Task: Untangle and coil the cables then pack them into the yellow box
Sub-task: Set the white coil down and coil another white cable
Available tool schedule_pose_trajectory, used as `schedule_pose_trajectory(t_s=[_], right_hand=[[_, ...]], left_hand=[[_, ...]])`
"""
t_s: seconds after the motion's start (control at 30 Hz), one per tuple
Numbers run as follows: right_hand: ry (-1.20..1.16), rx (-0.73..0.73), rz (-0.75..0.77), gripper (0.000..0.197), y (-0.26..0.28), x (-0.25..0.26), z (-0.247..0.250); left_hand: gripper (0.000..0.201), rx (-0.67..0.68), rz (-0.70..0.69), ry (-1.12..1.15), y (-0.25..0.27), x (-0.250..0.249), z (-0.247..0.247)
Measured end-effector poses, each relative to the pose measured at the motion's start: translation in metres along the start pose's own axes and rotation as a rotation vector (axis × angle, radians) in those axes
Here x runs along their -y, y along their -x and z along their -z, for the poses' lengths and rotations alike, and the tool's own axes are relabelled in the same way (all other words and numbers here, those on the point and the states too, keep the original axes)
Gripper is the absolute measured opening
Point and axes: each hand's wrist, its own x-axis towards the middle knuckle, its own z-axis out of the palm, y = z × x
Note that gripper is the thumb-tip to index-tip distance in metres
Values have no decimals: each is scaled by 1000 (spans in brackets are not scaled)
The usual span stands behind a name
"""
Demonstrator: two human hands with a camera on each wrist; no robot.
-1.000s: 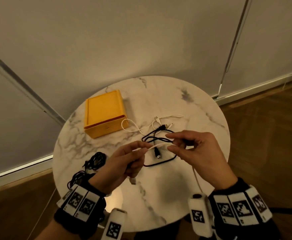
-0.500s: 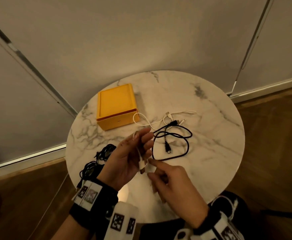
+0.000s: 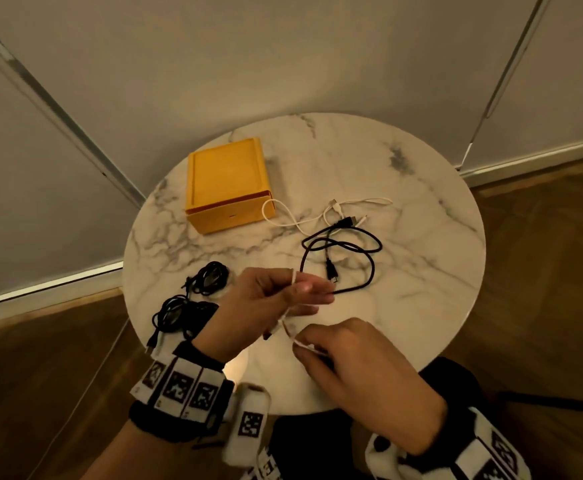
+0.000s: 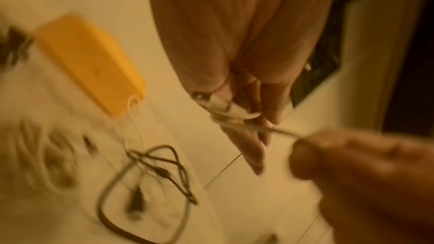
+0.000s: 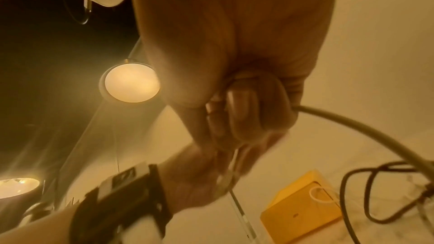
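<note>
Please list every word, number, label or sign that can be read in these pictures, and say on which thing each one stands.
No readable text in any view.
Wrist bands: black-and-white square code patterns only, no letters or numbers.
Yellow box: one small dark mark on its front side, too small to read.
Cable plugs on the table: no print can be made out.
Both wrist views are blurred; nothing legible there.

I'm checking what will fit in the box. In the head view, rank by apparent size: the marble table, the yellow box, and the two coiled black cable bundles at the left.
1. Marble table
2. Yellow box
3. The coiled black bundles, far one and near one: alike, not ranked.
</note>
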Motion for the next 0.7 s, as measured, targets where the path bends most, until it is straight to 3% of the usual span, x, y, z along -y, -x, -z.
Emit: schedule_pose_trajectory(t_s=[0.1, 0.17, 0.27, 0.43, 0.53, 0.7], right_hand=[[-11, 103, 39, 19, 1, 3, 15], [-44, 139, 51, 18, 1, 1, 19], [-88, 101, 10, 14, 0, -8, 22], [-339, 95, -46, 15, -1, -18, 32], [-502, 67, -76, 9, -3, -26, 39], [-783, 54, -16, 8, -6, -35, 34]], left_hand=[[25, 103, 102, -334, 7, 4, -3], [28, 172, 141, -352, 17, 5, -2], [41, 264, 123, -235, 30, 8, -2], [38, 360, 221, -29, 41, 19, -4], [40, 436, 251, 214, 45, 25, -7], [39, 507, 255, 462, 48, 24, -18]])
